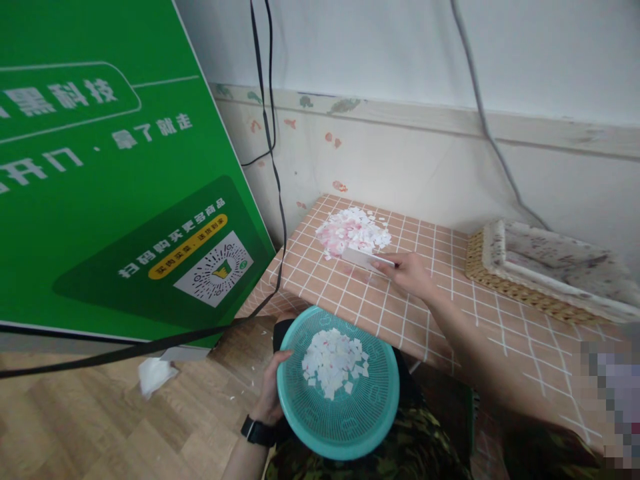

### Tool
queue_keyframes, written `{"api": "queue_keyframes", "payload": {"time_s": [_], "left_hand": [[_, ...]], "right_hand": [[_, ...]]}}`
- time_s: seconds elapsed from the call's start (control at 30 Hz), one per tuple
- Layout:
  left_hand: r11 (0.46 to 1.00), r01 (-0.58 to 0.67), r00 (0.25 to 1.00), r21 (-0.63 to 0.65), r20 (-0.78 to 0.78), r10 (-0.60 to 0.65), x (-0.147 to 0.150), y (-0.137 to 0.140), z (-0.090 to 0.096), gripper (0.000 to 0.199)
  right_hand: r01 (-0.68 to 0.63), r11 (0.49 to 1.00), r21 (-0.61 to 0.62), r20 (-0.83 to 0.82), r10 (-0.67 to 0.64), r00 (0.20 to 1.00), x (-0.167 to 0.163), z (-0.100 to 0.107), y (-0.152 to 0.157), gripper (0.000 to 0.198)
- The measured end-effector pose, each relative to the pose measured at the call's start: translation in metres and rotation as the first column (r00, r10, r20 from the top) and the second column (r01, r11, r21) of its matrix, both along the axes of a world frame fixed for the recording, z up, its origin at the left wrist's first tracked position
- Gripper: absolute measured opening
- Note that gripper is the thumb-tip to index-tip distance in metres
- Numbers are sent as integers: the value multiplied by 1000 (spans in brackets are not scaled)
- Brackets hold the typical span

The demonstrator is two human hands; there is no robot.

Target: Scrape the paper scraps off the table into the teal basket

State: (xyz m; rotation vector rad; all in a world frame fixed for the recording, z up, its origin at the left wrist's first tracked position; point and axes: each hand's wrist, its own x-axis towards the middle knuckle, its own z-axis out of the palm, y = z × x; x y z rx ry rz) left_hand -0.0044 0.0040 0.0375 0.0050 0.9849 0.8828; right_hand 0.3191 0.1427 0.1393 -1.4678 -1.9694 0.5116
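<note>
I see a pile of white and pink scraps (354, 228) on the far left of the checked tablecloth (370, 303). Flat white piece (361, 257) at the pile's near edge, right hand (411, 273) clamped on it. Nearer, teal basket (337, 448), white bits (334, 360) inside, left hand (273, 388) gripping its left rim. Wicker basket (525, 299) right, green panel (100, 220) left.

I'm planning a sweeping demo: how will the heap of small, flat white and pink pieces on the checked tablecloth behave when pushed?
The heap would probably scatter rather than slide as one, since its pieces lie loose. They look thin, so likely light. Stray ones around its edge suggest some may escape.
</note>
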Motion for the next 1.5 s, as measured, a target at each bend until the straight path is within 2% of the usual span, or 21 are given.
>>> {"api": "queue_keyframes", "payload": {"time_s": [0.17, 0.37, 0.53, 0.73, 0.93, 1.13, 1.2, 1.3, 1.4, 1.47, 1.5], "left_hand": [[1000, -1, 1000, -20, -5, 1, 1, 0, 3, 19], [1000, 9, 1000, 7, 4, -9, 0, -1, 0, 20], [1000, -2, 1000, -4, 0, 2, 1, 0, 3, 18], [1000, -1, 1000, -17, -17, 1, -2, -2, -1, 19], [999, -21, 999, -25, -40, 20, -7, -4, -8, 14], [999, -22, 999, -31, -51, 20, -6, -3, -6, 15], [999, -25, 999, -37, -44, 24, -6, -3, -6, 15], [999, -10, 1000, -44, -21, 9, -6, -4, -9, 18], [999, 6, 1000, -45, -11, -6, -5, -4, -12, 20], [999, 5, 1000, -44, -18, -5, -3, -4, -14, 19], [999, 2, 1000, -45, -20, -3, -3, -5, -15, 18]], "right_hand": [[-59, 997, -39, -21, 58, 998, -10, -5, 5, 33], [-131, 987, -96, -66, 125, 990, 5, 0, 5, 30], [-93, 991, -95, -87, 85, 993, 4, 2, -3, 33], [-119, 991, -66, -55, 116, 992, -4, 3, -21, 29], [4, 1000, -24, -53, -5, 999, 5, -2, -24, 34], [-73, 997, -29, 0, 73, 997, 6, 6, -32, 33], [-69, 998, -5, -3, 69, 998, -1, 9, -40, 32], [-79, 992, 103, 4, 79, 997, -27, 6, -56, 29], [-236, 950, 206, 136, 211, 968, -67, -5, -67, 42], [-318, 927, 201, 251, 265, 931, -91, -11, -70, 47], [-317, 930, 188, 283, 258, 924, -99, -14, -70, 48]]}}
